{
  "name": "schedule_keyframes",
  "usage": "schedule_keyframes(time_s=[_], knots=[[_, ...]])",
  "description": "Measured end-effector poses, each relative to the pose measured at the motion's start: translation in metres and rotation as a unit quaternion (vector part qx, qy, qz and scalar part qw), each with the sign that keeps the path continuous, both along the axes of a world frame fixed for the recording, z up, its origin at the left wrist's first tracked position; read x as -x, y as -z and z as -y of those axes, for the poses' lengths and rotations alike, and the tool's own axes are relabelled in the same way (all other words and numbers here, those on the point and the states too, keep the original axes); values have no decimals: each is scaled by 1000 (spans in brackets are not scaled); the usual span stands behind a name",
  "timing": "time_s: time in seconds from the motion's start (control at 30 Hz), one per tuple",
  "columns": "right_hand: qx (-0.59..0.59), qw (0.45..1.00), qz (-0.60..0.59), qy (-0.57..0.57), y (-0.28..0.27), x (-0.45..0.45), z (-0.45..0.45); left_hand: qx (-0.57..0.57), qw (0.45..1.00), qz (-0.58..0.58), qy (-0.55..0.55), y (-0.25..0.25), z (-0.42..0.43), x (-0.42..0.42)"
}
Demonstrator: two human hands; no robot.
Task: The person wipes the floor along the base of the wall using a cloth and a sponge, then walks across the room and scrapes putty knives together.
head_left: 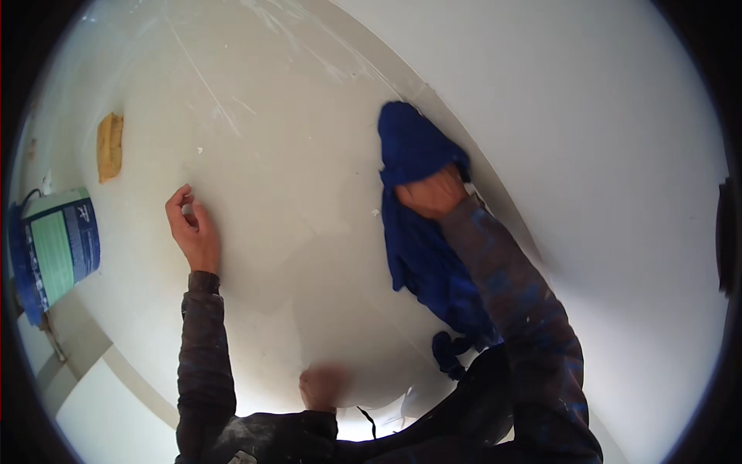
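My right hand [433, 192] presses on a dark blue cloth [421, 247], its fingers partly hidden in the folds. The cloth lies bunched at the top and trails down beside my right forearm, along the edge where the pale floor meets the white wall. Away to the left, my left hand [195, 232] is at the pale floor with loosely bent fingers, the thumb apart, and nothing visible in it. A yellow sponge [110, 147] lies beyond that hand, up and to the left.
A blue and green labelled bucket [62, 243] stands at the far left. The white wall [618, 193] rises on the right. Whitish streaks and small specks mark the pale floor [286, 155]. Low in the middle is a blurred bare body part [321, 385], perhaps a foot.
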State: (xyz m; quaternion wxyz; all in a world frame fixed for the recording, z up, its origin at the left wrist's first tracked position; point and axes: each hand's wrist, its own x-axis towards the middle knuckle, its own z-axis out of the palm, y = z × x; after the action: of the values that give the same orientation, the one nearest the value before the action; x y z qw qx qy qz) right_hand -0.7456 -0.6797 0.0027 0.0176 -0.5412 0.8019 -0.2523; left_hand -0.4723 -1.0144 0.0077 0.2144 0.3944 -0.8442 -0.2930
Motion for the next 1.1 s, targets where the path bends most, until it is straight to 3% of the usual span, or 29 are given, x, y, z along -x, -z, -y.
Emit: schedule_keyframes(time_s=[0.07,0.3,0.4,0.47,0.6,0.67,0.8,0.87,1.0,1.1], knots=[[25,1000,-16,-2,8,13,34,35,999,-23,-11,6,4,3],[-14,993,114,26,1,26,76,58,998,-29,3,10,4,0],[17,997,65,44,6,7,66,71,997,-20,6,9,7,-3],[42,995,-44,75,4,-16,37,54,998,-31,-1,14,11,-6],[-20,990,-3,137,-16,-66,-27,24,999,-4,-25,13,11,-6],[-71,989,49,119,-34,-85,-65,69,996,-49,3,11,9,-2],[-116,973,150,134,-96,-121,-98,54,997,-50,3,9,9,0],[-148,926,247,245,-117,-149,-102,76,996,-46,12,14,11,-5],[-204,951,117,202,-139,-206,-104,88,995,-50,22,9,9,-3],[-311,927,130,165,-158,-255,-110,84,994,-70,2,4,6,2]])
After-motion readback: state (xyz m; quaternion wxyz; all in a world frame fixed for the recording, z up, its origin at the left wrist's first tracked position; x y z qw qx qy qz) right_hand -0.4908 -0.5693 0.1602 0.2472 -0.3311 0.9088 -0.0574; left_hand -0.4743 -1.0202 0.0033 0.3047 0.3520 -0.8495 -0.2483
